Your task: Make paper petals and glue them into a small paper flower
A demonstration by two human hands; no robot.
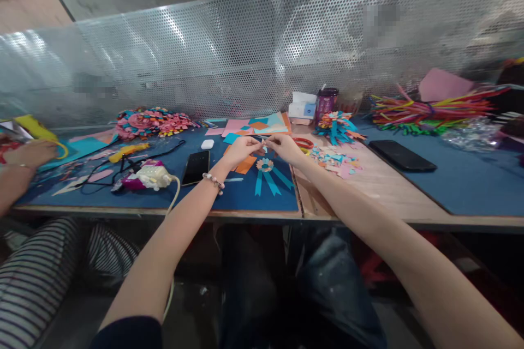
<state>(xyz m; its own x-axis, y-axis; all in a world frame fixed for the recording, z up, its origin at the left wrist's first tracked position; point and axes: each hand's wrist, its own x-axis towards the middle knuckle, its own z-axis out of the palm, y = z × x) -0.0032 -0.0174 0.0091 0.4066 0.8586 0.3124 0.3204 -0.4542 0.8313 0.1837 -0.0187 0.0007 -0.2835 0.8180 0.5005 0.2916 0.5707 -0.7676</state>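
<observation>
My left hand [244, 148] and my right hand [283, 148] meet over the blue mat, fingertips pinched together. Between them is a small pale piece of paper [264, 147], partly hidden by the fingers. Just below lies a paper rosette [265, 165] with a peach and blue round head and several blue ribbon tails spread toward me. Orange paper squares [245, 164] lie under and beside my left wrist. Close to my right hand are red and yellow scissor handles [303, 145] and a heap of paper scraps [338, 161].
A black phone [196, 167] and white earbud case [207, 144] lie left; another phone [402, 156] lies right. Behind stand a tissue pack [302, 107], a purple cup [326, 103] and a perforated metal screen [229, 54]. At far left is another person's hand [37, 154].
</observation>
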